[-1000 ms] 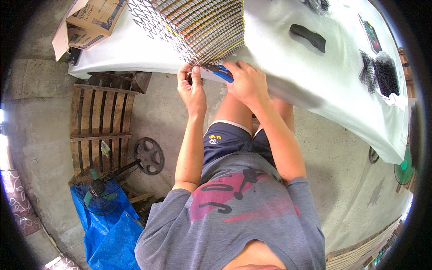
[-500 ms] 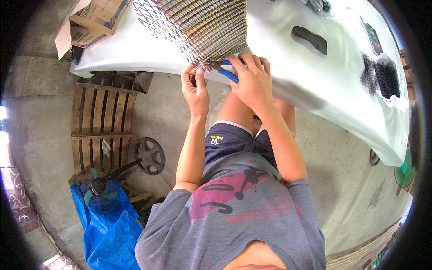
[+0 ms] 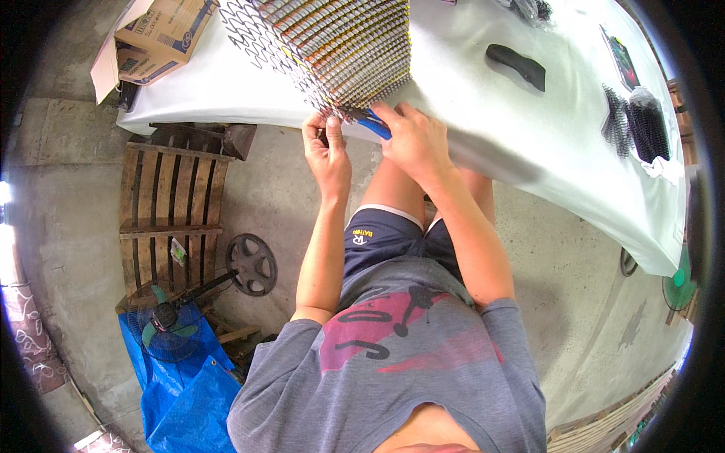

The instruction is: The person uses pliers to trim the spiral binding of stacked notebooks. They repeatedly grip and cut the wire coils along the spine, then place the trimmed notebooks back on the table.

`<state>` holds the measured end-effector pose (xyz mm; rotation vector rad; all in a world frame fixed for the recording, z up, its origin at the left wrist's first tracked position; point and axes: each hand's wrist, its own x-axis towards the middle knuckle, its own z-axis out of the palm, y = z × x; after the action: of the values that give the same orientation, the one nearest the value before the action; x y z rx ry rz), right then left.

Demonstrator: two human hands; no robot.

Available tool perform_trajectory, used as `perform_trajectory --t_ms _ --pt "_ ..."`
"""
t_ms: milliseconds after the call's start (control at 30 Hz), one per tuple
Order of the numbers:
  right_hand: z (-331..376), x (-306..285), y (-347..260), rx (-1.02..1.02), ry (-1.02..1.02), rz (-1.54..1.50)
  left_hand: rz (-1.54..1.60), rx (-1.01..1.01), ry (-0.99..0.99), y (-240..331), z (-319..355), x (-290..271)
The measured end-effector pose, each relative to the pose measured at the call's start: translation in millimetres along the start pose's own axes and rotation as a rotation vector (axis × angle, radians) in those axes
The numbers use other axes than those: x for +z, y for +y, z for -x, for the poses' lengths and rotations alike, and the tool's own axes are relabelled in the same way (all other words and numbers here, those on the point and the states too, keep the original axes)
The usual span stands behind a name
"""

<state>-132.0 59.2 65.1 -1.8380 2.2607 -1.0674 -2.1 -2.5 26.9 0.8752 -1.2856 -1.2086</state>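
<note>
A box-like piece of woven wire mesh point(image 3: 343, 49), silvery with yellow and brown bands, hangs over the table's near edge. At its lowest corner my left hand point(image 3: 327, 155) pinches the mesh edge between thumb and fingers. My right hand point(image 3: 417, 143) is closed round blue-handled pliers point(image 3: 373, 126). Their dark jaws meet the same corner, just right of my left fingertips. What exactly the jaws bite is too small to make out.
The white-covered table point(image 3: 483, 113) carries a cardboard box point(image 3: 166, 38), a black curved piece point(image 3: 517, 66), a phone point(image 3: 621, 59) and black bristly bundles point(image 3: 646, 128). Lower left are a wooden pallet point(image 3: 170, 189), a fan point(image 3: 162, 321) and a blue tarp point(image 3: 189, 400).
The pliers' handles have drawn together, and my right hand has shifted slightly left and closed tighter. My left hand stays at the mesh corner.
</note>
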Motion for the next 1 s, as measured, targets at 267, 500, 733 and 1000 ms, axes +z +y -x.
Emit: perform_trajectory --t_ms 267,500,733,1000 --pt "-3 -8 -3 -0.035 -0.006 0.058 0.413 -0.215 0.052 12 7 14" --pt "1 -14 -2 -0.086 0.162 0.144 0.862 -0.432 0.078 10 3 -8" --pt "-3 -17 -5 -0.082 0.119 0.129 0.723 -0.27 0.034 27 -4 -4" --pt "-6 -16 -9 -0.061 0.088 0.137 -0.005 -0.066 0.034 35 -11 6"
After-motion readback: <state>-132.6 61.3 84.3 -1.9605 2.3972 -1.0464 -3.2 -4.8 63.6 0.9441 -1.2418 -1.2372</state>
